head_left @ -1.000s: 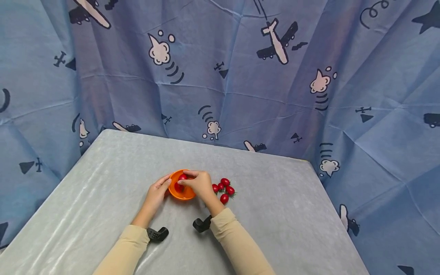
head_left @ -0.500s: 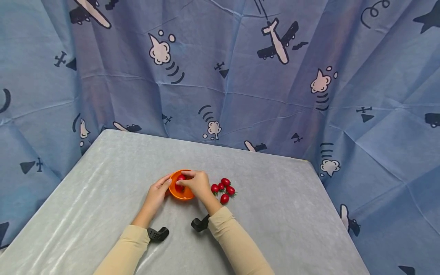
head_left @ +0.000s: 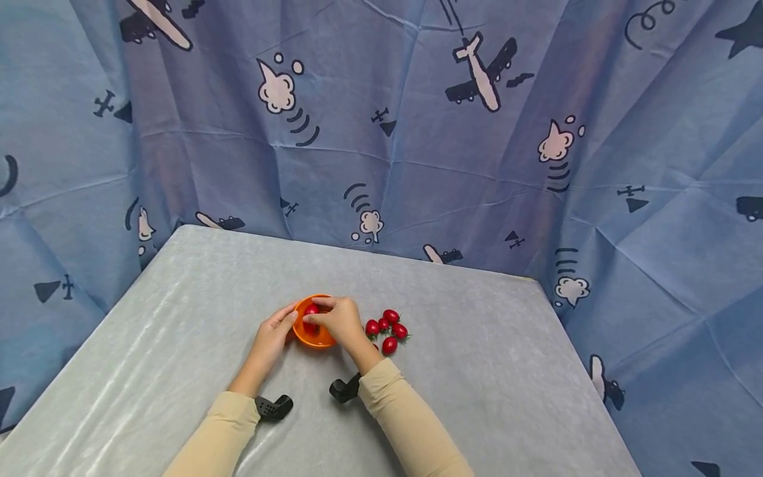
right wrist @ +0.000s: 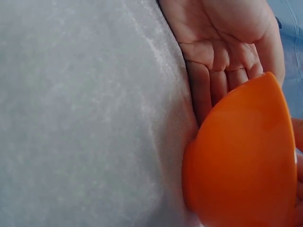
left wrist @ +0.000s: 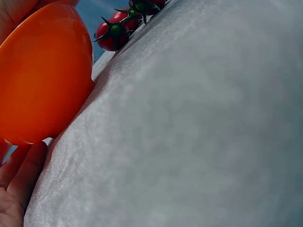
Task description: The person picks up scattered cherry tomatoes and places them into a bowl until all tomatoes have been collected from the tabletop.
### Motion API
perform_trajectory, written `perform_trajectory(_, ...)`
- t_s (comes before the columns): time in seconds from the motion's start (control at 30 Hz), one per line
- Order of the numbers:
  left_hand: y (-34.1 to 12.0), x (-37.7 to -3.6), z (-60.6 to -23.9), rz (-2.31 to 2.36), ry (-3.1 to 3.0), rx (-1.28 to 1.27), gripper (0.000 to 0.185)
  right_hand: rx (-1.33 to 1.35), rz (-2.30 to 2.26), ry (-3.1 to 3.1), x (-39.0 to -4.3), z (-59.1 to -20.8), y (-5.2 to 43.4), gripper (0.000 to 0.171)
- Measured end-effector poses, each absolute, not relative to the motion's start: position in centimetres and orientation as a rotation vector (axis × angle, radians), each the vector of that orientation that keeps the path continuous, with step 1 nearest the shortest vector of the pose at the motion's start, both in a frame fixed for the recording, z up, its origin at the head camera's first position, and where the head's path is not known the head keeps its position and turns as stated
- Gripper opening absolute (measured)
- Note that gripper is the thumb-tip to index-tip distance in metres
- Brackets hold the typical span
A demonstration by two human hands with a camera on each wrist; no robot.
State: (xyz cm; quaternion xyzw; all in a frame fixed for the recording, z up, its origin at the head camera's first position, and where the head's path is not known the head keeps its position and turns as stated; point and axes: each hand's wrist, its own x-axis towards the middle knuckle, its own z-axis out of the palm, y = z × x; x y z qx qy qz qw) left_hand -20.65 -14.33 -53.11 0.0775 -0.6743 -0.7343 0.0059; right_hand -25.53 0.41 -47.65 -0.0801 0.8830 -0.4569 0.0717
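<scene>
An orange bowl (head_left: 314,341) stands on the table, with red cherry tomatoes (head_left: 312,309) inside it. My left hand (head_left: 269,341) holds the bowl's left side, thumb at the rim and fingers along the outer wall. Reaching over the right rim, my right hand (head_left: 342,323) pinches a cherry tomato inside the bowl between thumb and fingers, which partly cover it. The left wrist view shows the bowl's outer wall (left wrist: 45,75) close up. In the right wrist view, the left palm (right wrist: 222,42) lies beside the bowl.
To the right of the bowl lies a group of several cherry tomatoes (head_left: 390,345) with green stems, one partly hidden by the right wrist. A pale cloth covers the table (head_left: 507,371). A blue curtain (head_left: 381,132) printed with airplanes hangs behind it.
My right hand has shifted slightly left within the bowl, moving the pinched tomato with it. Another loose tomato now peeks out beside the right wrist. The left hand and bowl have stayed put.
</scene>
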Motion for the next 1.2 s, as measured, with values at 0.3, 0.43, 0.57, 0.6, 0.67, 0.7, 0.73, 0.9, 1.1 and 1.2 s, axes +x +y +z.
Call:
perform_trajectory(0.3, -14.37, -20.54, -53.07, -2.288, -2.119, 0.238, 0.046, -0.326, -1.284, 2.705, -25.41, -47.53, 0.10, 0.040)
perform_trajectory(0.43, -14.41, -20.50, -53.22, -2.263, -2.146, 0.232, 0.047, -0.333, -1.265, 2.704, -25.35, -47.50, 0.08, 0.039)
perform_trajectory(0.57, -14.44, -20.49, -53.30, -2.248, -2.167, 0.237, 0.048, -0.346, -1.258, 2.707, -25.39, -47.59, 0.11, 0.041)
perform_trajectory(0.6, -14.43, -20.51, -53.30, -2.248, -2.168, 0.247, 0.047, -0.352, -1.253, 2.711, -25.43, -47.61, 0.10, 0.041)
perform_trajectory(0.67, -14.43, -20.56, -53.29, -2.248, -2.167, 0.255, 0.047, -0.364, -1.241, 2.719, -25.47, -47.62, 0.11, 0.042)
perform_trajectory(0.7, -14.42, -20.60, -53.29, -2.247, -2.168, 0.254, 0.047, -0.369, -1.234, 2.724, -25.48, -47.61, 0.11, 0.042)
perform_trajectory(0.73, -14.41, -20.61, -53.29, -2.247, -2.168, 0.251, 0.047, -0.373, -1.226, 2.728, -25.49, -47.60, 0.13, 0.042)
perform_trajectory(0.9, -14.39, -20.66, -53.30, -2.237, -2.174, 0.249, 0.048, -0.377, -1.215, 2.738, -25.43, -47.57, 0.22, 0.041)
perform_trajectory(1.1, -14.27, -20.64, -53.22, -2.278, -2.128, 0.248, 0.047, -0.365, -1.271, 2.713, -25.22, -47.38, 0.47, 0.039)
perform_trajectory(1.2, -14.22, -20.69, -53.21, -2.298, -2.110, 0.266, 0.045, -0.351, -1.322, 2.679, -25.06, -47.23, 0.81, 0.038)
